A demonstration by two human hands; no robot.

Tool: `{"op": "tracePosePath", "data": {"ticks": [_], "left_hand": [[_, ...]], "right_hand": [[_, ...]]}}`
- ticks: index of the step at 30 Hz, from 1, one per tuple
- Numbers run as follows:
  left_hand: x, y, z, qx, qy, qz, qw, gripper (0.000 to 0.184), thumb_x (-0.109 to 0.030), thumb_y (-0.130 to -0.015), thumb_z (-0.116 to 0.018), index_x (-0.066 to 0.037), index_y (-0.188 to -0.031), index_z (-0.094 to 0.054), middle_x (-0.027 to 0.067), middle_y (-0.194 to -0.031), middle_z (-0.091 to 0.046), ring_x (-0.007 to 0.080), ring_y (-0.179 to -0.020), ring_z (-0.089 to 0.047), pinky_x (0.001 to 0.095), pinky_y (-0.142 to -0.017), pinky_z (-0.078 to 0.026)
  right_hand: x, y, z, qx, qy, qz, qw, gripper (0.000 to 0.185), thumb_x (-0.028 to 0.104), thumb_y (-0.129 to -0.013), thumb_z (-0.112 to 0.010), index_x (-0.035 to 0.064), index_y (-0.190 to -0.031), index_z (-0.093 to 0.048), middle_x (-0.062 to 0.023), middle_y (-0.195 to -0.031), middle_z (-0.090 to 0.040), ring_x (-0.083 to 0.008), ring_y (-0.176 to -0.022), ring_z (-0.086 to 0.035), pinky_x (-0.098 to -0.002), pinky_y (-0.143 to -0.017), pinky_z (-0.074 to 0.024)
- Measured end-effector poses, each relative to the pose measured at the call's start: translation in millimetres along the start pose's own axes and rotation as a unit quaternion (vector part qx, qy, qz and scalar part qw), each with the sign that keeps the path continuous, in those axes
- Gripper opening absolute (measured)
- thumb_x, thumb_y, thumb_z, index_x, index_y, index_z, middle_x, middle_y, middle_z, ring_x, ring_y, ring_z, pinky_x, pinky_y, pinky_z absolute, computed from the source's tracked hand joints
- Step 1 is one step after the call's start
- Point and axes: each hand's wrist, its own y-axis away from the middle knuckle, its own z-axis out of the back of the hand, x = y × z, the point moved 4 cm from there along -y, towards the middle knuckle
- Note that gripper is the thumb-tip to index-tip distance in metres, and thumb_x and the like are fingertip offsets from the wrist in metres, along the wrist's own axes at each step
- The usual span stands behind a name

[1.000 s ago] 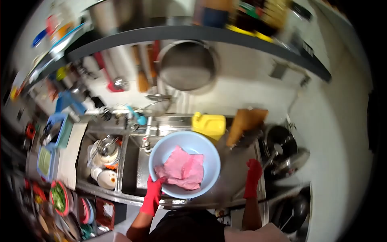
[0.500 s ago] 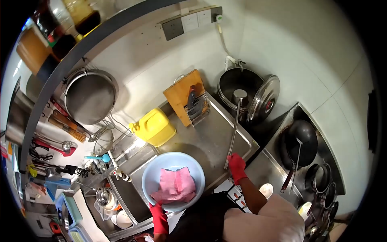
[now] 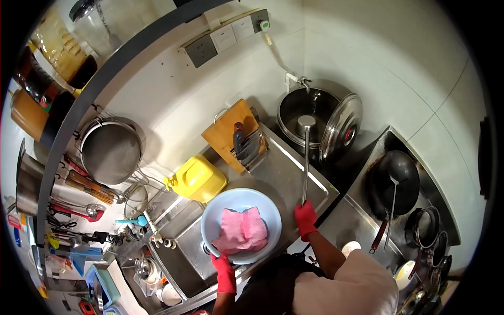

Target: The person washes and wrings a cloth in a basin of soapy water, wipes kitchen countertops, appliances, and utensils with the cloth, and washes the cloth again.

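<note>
In the head view, a light blue plastic basin (image 3: 210,207) rests at the front of the steel counter, beside the sink, with a wet-looking pink cloth (image 3: 241,231) in it. My left hand (image 3: 226,270), in a red rubber glove, is closed on the basin's near-left rim; its thumb and fingers are partly hidden. My right hand (image 3: 305,218), gloved in red too, is wrapped round the end of a long-handled metal ladle (image 3: 306,163). The ladle's cup lies over the opening of a large steel pot (image 3: 284,126), whose lid (image 3: 341,128) leans against its right side.
A yellow jug (image 3: 197,178) stands behind the basin. Behind the counter are a cutting board (image 3: 226,134) and a knife rack (image 3: 251,149). Left is a sink (image 3: 184,257) with a tap (image 3: 157,240); right, a wok (image 3: 394,184). A tap (image 3: 304,84) overhangs the pot.
The basin with the pink cloth has shifted right and slightly back, away from the sink, my left hand moving with it. My right hand keeps hold of the ladle. The camera view has shifted a little.
</note>
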Motion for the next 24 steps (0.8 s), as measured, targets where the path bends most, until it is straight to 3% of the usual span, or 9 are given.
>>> {"op": "tracePosePath", "data": {"ticks": [4, 7, 11, 13, 17, 19, 22, 23, 24], "left_hand": [[8.7, 1.4, -18.8, -0.027, -0.011, 0.054, 0.998, 0.071, 0.005, -0.082, -0.072, -0.014, -0.146, -0.048, 0.0041, -0.125, -0.063, 0.0202, -0.095, -0.063, 0.0349, -0.071, -0.054], [7.6, 7.6, -28.4, -0.030, -0.022, 0.115, 0.993, 0.073, 0.002, -0.083, -0.075, -0.018, -0.147, -0.048, 0.0032, -0.120, -0.065, 0.0200, -0.086, -0.065, 0.0356, -0.060, -0.053], [13.9, 13.4, -28.2, 0.023, -0.027, 0.213, 0.976, 0.061, -0.015, -0.090, -0.076, -0.019, -0.144, -0.048, 0.0089, -0.112, -0.068, 0.0269, -0.076, -0.069, 0.0407, -0.051, -0.056], [22.4, 12.1, -23.3, 0.053, -0.037, 0.203, 0.977, 0.058, -0.032, -0.092, -0.075, -0.017, -0.141, -0.047, 0.0110, -0.113, -0.068, 0.0287, -0.079, -0.070, 0.0430, -0.057, -0.061], [26.5, 20.0, -12.4, 0.087, -0.045, 0.222, 0.970, 0.061, -0.044, -0.093, -0.071, -0.009, -0.136, -0.047, 0.0126, -0.111, -0.067, 0.0265, -0.078, -0.071, 0.0412, -0.063, -0.063], [34.0, 21.8, -4.2, 0.116, -0.019, 0.230, 0.966, 0.062, -0.046, -0.093, -0.070, -0.006, -0.134, -0.048, 0.0143, -0.106, -0.068, 0.0260, -0.075, -0.070, 0.0388, -0.062, -0.063], [35.2, 37.3, -1.1, 0.092, 0.018, 0.244, 0.965, 0.094, -0.047, -0.090, -0.074, -0.004, -0.157, -0.025, 0.0177, -0.119, -0.065, 0.0270, -0.081, -0.073, 0.0396, -0.067, -0.060], [35.9, 40.9, -4.0, 0.091, 0.038, 0.242, 0.965, 0.097, -0.048, -0.089, -0.075, -0.003, -0.158, -0.023, 0.0175, -0.129, -0.062, 0.0255, -0.084, -0.073, 0.0378, -0.071, -0.060], [30.9, 49.0, -6.8, 0.088, 0.061, 0.230, 0.967, 0.096, -0.048, -0.089, -0.074, -0.004, -0.158, -0.024, 0.0147, -0.130, -0.062, 0.0236, -0.087, -0.072, 0.0359, -0.074, -0.059]], "right_hand": [[17.2, -57.4, -6.3, -0.040, -0.128, -0.056, 0.989, 0.028, 0.026, -0.090, -0.059, 0.0029, -0.106, -0.060, -0.0266, -0.094, -0.069, -0.0476, -0.090, -0.065, -0.0551, -0.078, -0.0506], [31.6, -111.4, -27.2, -0.004, -0.159, 0.018, 0.987, 0.030, 0.023, -0.093, -0.052, 0.0001, -0.113, -0.054, -0.0315, -0.096, -0.067, -0.0497, -0.091, -0.065, -0.0534, -0.077, -0.0511], [70.4, -177.5, -45.8, 0.010, -0.314, -0.085, 0.946, 0.017, 0.013, -0.090, -0.055, -0.0039, -0.091, -0.060, -0.0239, -0.080, -0.067, -0.0338, -0.070, -0.068, -0.0499, -0.062, -0.0511], [105.0, -183.1, -21.0, 0.162, -0.343, -0.140, 0.915, 0.015, 0.012, -0.090, -0.054, -0.0015, -0.085, -0.059, -0.0202, -0.077, -0.065, -0.0290, -0.060, -0.066, -0.0463, -0.052, -0.0499], [123.5, -202.9, -4.3, 0.235, -0.454, -0.136, 0.849, 0.022, 0.021, -0.094, -0.048, 0.0121, -0.074, -0.052, -0.0079, -0.066, -0.056, -0.0220, -0.043, -0.050, -0.0348, -0.041, -0.0396], [87.8, -253.4, -37.8, 0.431, -0.653, -0.084, 0.618, 0.022, 0.021, -0.099, -0.044, 0.0193, -0.077, -0.046, -0.0013, -0.070, -0.044, -0.0164, -0.057, -0.045, -0.0326, -0.046, -0.0383], [103.7, -251.3, -21.9, 0.632, -0.692, -0.247, 0.246, 0.032, 0.033, -0.105, -0.044, 0.0227, -0.075, -0.047, 0.0045, -0.063, -0.043, -0.0117, -0.052, -0.042, -0.0314, -0.045, -0.0342], [102.7, -271.7, -34.7, 0.721, -0.630, -0.204, 0.204, 0.029, 0.022, -0.103, -0.047, 0.0206, -0.074, -0.049, 0.0026, -0.069, -0.050, -0.0122, -0.058, -0.049, -0.0294, -0.052, -0.0412], [87.1, -299.0, -41.5, 0.664, -0.653, -0.161, 0.326, 0.025, 0.020, -0.103, -0.049, 0.0180, -0.078, -0.050, 0.0014, -0.068, -0.047, -0.0121, -0.053, -0.044, -0.0280, -0.048, -0.0385]]}}
